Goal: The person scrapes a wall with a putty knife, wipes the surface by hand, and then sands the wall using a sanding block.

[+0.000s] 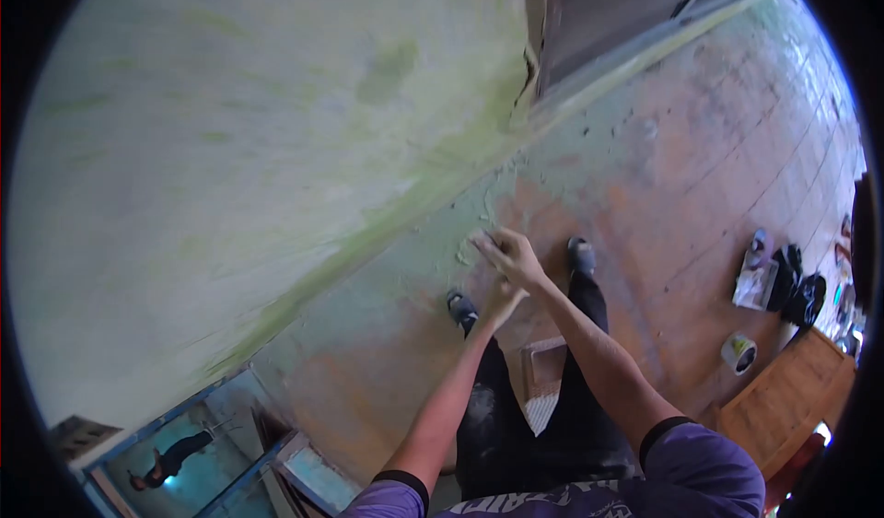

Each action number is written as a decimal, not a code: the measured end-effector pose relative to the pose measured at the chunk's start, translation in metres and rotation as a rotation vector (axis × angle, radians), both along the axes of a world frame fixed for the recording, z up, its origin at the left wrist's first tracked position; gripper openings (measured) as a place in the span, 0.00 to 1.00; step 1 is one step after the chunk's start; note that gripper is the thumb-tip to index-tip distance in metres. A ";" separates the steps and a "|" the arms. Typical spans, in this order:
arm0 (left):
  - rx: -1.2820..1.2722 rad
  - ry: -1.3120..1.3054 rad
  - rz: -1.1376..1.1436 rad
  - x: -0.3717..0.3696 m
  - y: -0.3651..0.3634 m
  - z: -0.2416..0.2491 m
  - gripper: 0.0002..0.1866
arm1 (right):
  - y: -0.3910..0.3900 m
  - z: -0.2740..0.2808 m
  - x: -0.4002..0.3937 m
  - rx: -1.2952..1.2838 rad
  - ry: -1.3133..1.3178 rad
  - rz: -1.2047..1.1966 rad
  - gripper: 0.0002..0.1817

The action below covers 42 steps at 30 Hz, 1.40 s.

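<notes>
My left hand [505, 299] is below and beside my right hand, close to its wrist, in front of my body; its fingers are mostly hidden. My right hand [512, 258] is bent, with its fingertips near a small pale thing too blurred to name. Both are above the dusty floor [414, 325], near the foot of a patchy green and white wall [276, 131]. My two shoes stand apart below the hands. Between my legs lies a brown block-like object [545, 368] with a white ridged part.
A white bucket [739, 353] and a wooden bench [783, 398] stand at the right. Black bags [804, 299] and a pale tray [755, 283] sit behind them. A person [170, 460] shows through a blue frame [221, 495] at the lower left. A dark panel [608, 21] is at the top.
</notes>
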<state>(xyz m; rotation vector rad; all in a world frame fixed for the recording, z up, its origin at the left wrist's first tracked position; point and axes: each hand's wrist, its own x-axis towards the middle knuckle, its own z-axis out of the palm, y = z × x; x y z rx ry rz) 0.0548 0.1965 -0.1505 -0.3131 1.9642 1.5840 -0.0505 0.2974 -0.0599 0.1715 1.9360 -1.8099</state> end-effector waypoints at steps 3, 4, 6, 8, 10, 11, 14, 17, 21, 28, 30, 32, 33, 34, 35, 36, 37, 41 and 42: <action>-0.209 0.163 -0.030 -0.049 -0.029 -0.054 0.24 | -0.050 -0.067 -0.027 0.026 0.087 -0.050 0.28; -0.259 0.207 -0.011 -0.067 -0.036 -0.062 0.24 | -0.065 -0.083 -0.038 0.002 0.068 -0.099 0.27; -0.351 0.282 0.037 -0.105 -0.049 -0.070 0.24 | -0.092 -0.096 -0.059 -0.002 0.040 -0.191 0.24; -0.431 0.337 0.074 -0.133 -0.060 -0.073 0.24 | -0.114 -0.104 -0.069 -0.026 0.038 -0.269 0.21; -0.491 0.362 0.104 -0.156 -0.072 -0.072 0.24 | -0.129 -0.102 -0.083 -0.110 0.074 -0.341 0.17; -0.510 0.368 0.118 -0.166 -0.078 -0.071 0.24 | -0.135 -0.098 -0.086 -0.058 0.146 -0.361 0.16; -0.539 0.383 0.131 -0.169 -0.087 -0.067 0.24 | -0.145 -0.080 -0.093 0.023 0.357 -0.415 0.14; -0.534 0.393 0.142 -0.161 -0.093 -0.064 0.23 | -0.146 -0.070 -0.097 -0.020 0.513 -0.403 0.13; -0.546 0.392 0.118 -0.172 -0.093 -0.066 0.23 | -0.152 -0.100 -0.093 -0.099 0.305 -0.373 0.08; -0.574 0.369 0.113 -0.151 -0.111 -0.056 0.23 | -0.156 -0.048 -0.085 -0.119 0.349 -0.447 0.13; -0.577 0.378 0.103 -0.156 -0.106 -0.062 0.23 | -0.154 -0.075 -0.086 -0.082 0.263 -0.407 0.13; -0.594 0.374 0.093 -0.152 -0.111 -0.061 0.22 | -0.164 -0.087 -0.084 -0.203 0.284 -0.484 0.13; -0.595 0.373 0.089 -0.149 -0.119 -0.059 0.22 | -0.167 -0.068 -0.085 -0.180 0.409 -0.494 0.12; -0.594 0.370 0.088 -0.146 -0.124 -0.056 0.22 | -0.163 -0.053 -0.091 -0.185 0.439 -0.463 0.12; -0.597 0.364 0.089 -0.145 -0.130 -0.051 0.22 | -0.162 -0.039 -0.092 -0.195 0.447 -0.427 0.12; -0.599 0.359 0.088 -0.145 -0.132 -0.053 0.22 | -0.164 -0.032 -0.089 -0.210 0.458 -0.389 0.11; -0.604 0.365 0.090 -0.148 -0.132 -0.053 0.22 | -0.161 -0.034 -0.089 -0.210 0.349 -0.325 0.12; -0.610 0.363 0.073 -0.153 -0.117 -0.062 0.22 | -0.170 -0.091 -0.081 -0.294 0.160 -0.333 0.13; -0.614 0.362 0.071 -0.151 -0.119 -0.061 0.22 | -0.172 -0.081 -0.080 -0.288 0.228 -0.345 0.13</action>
